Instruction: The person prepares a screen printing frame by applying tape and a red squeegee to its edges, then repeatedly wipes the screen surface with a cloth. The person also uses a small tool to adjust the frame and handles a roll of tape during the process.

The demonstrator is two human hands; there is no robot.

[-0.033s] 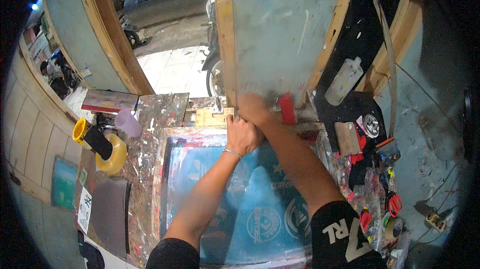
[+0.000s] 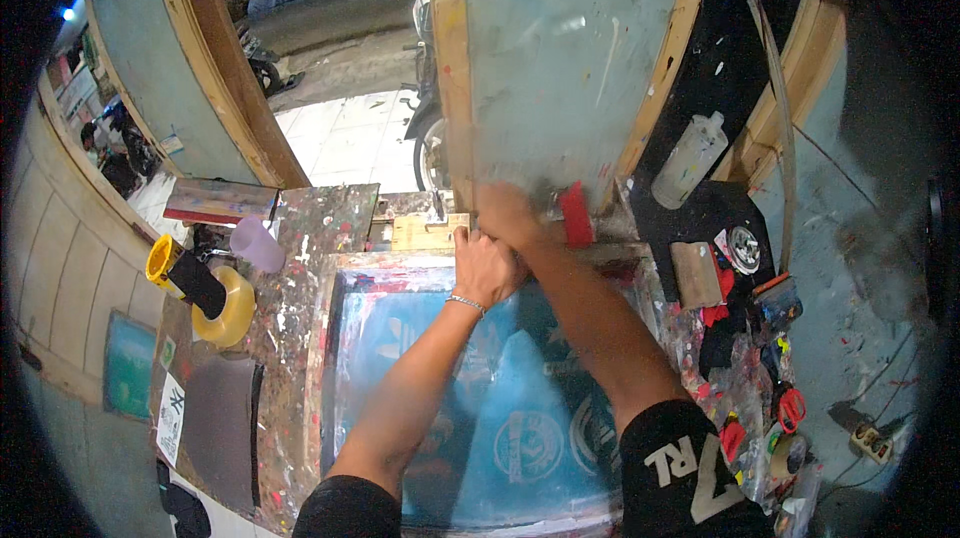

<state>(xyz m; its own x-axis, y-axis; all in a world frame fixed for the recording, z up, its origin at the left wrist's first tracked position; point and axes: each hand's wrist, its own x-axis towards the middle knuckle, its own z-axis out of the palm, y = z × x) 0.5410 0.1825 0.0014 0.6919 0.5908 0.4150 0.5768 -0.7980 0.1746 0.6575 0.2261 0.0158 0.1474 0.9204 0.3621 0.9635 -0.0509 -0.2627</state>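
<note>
"So, anything new?"

"Barely: left hand [image 2: 487, 270] and blurry right hand [image 2: 506, 218] still bunched just right of the pale wooden block [image 2: 416, 234], so probably mid-job. Can't tell what, if anything, they're gripping."

"And the wood-framed blue mesh screen [image 2: 540, 408]?"

"Near side of the block, flat, paint-smeared, with whitish markings."

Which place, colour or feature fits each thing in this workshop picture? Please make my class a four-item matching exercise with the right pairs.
Column A
1. Cup
2. Screen
3. Bracelet
4. Scissors

Column B
a. Around the left wrist
b. Red handles
c. Pale purple
d. Beneath the person's forearms

Right pairs: 1-c, 2-d, 3-a, 4-b
</note>
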